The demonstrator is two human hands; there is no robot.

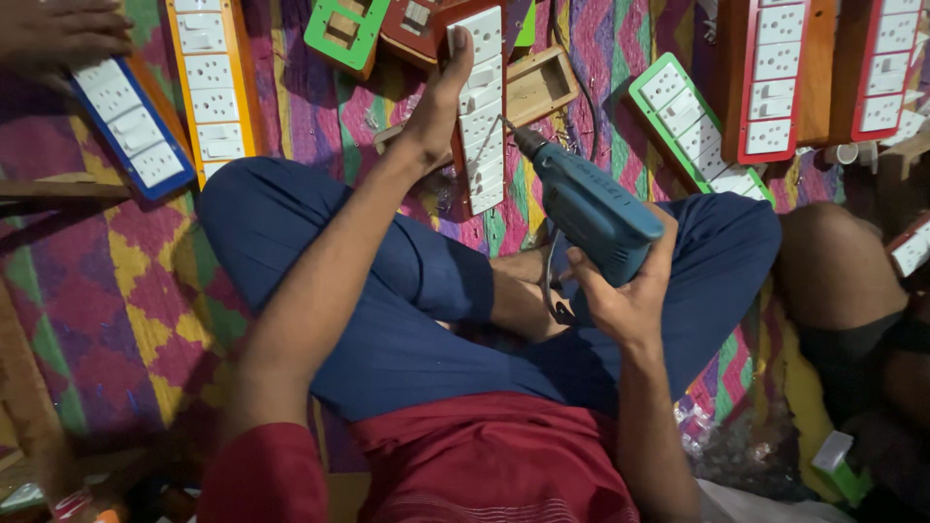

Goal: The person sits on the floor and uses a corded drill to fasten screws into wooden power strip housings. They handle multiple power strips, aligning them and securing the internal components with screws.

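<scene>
Left hand [441,102] presses flat, fingers spread, on the red-edged switch board [481,107] on the mat ahead, right hand [620,291] clamped round the blue drill [586,203], bit at the board's right edge: keep bit square, board pinned.

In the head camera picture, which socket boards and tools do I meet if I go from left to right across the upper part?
Blue-framed socket board → orange-framed socket board → red board pressed down by the left hand → blue drill in the right hand → green-framed board → red-framed board.
</scene>
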